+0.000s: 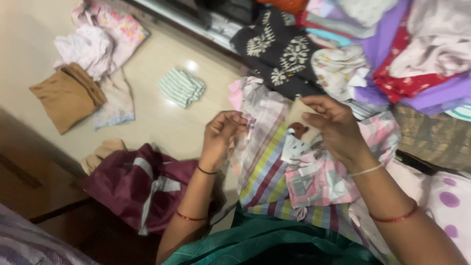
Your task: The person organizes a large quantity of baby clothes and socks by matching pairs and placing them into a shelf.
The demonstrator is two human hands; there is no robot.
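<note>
A striped and checked cloth in pink, grey, yellow and maroon [274, 167] lies across my lap. My left hand [222, 133] pinches its left edge near a small pink bit. At the cloth's upper part my right hand [333, 125] grips the fabric together with a pale beige piece [297, 112]. Both wrists wear thin bangles. A teal green garment [274, 243] covers my lap below.
A heap of mixed clothes, black printed [277, 49], purple [387, 39], red [402, 83], fills the upper right. On the cream floor lie a folded green-striped cloth [181, 87], a tan folded garment [68, 95], pink floral clothes [105, 37] and a maroon bag [140, 184].
</note>
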